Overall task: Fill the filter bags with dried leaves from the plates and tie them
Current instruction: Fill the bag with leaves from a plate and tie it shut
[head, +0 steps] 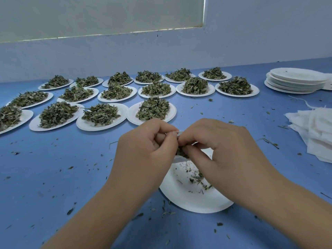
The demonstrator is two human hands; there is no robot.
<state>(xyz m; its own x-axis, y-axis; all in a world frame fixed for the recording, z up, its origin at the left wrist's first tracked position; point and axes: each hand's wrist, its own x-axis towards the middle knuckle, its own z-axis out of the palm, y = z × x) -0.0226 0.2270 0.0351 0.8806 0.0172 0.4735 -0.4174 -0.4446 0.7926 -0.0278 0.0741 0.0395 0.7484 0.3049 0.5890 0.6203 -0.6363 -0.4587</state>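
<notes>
Hands meet over the near plate (188, 196) at the table's (53, 168) front edge! Left hand (143, 151) and right hand (219, 148) both have fingers curled tight, pinching the filter bag (181, 155) between them. It's mostly hidden, leaves showing at its middle, so its long axis can't be told. Heaped plates of dried leaves (152, 108) crowd the far-left side; spare bags (316, 130) lie at the right edge, empty plates (296, 79) stacked far right.
</notes>
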